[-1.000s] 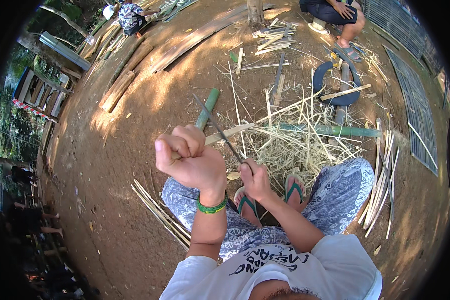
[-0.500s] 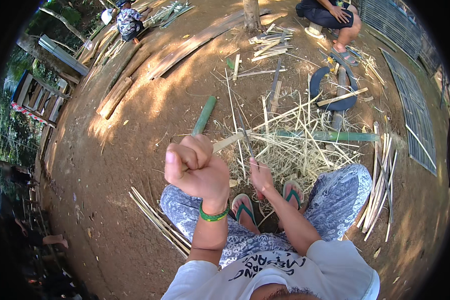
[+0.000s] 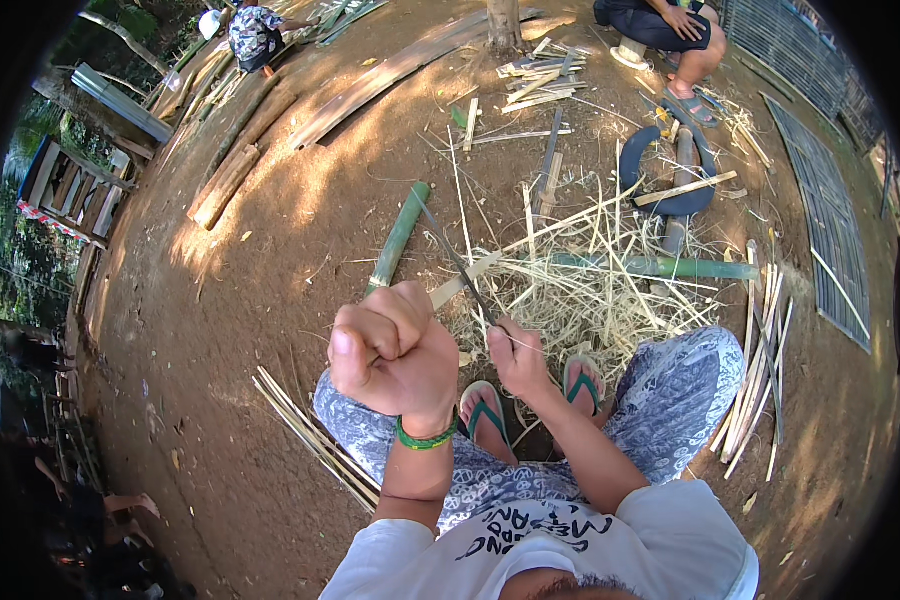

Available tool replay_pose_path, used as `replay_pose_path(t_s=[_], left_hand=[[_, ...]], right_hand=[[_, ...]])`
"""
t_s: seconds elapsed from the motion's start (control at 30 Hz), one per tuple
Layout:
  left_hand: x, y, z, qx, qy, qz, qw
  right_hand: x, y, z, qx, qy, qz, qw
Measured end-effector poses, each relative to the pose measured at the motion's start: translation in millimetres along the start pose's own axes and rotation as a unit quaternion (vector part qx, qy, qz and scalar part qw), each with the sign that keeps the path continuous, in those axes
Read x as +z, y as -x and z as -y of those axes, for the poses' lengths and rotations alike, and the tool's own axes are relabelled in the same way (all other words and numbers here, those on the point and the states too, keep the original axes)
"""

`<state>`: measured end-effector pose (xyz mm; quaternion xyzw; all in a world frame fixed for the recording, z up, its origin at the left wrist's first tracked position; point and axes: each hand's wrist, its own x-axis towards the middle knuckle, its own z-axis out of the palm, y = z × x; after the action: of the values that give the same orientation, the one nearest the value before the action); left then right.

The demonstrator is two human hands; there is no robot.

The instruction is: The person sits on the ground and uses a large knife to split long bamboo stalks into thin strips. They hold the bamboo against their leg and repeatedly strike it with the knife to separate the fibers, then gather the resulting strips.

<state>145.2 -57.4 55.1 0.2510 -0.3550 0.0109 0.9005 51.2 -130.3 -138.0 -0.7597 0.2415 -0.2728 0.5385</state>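
Note:
My left hand [image 3: 395, 350], a green band at its wrist, is closed in a fist around a flat pale bamboo strip [image 3: 453, 291]. The strip's free end reaches out to the right, over the shavings. My right hand [image 3: 518, 360] grips a long thin knife [image 3: 458, 262], its handle mostly hidden by the fingers. The blade slants up and left and crosses the strip in this view; whether it touches cannot be told. Beyond my left fist lies a green bamboo piece [image 3: 400, 235], its near end hidden by the fist.
Pale shavings [image 3: 590, 310] are heaped before my sandalled feet, with a green bamboo pole [image 3: 690, 269] across them. Split strips lie by my left [image 3: 315, 440] and right [image 3: 755, 375] knees. A dark curved object [image 3: 685, 205] is farther off. Another person [image 3: 670, 35] sits at far right.
The knife has swung left, its tip now far out beyond the strip. My right hand has moved slightly nearer to me. My left fist keeps its hold on the strip.

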Motion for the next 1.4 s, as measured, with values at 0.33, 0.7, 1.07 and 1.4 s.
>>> replay_pose_path(t_s=[0.33, 0.7, 1.07, 1.4], left_hand=[[2.0, -2.8, -3.5, 0.0, -0.03, 0.021, 0.999], [-9.3, -5.6, -6.4, 0.017, -0.036, -0.03, 0.999], [-16.4, 0.8, -9.7, 0.01, -0.007, 0.024, 1.0], [-39.6, -35.6, -18.9, 0.014, -0.124, -0.063, 0.99]], right_hand=[[4.3, -16.0, -22.7, 0.102, -0.016, 0.011, 0.995], [9.4, -13.0, -39.7, 0.162, 0.024, 0.027, 0.986], [0.2, -16.5, -27.0, 0.149, -0.001, 0.04, 0.988], [-15.7, -7.1, -59.4, 0.329, -0.213, -0.033, 0.919]])
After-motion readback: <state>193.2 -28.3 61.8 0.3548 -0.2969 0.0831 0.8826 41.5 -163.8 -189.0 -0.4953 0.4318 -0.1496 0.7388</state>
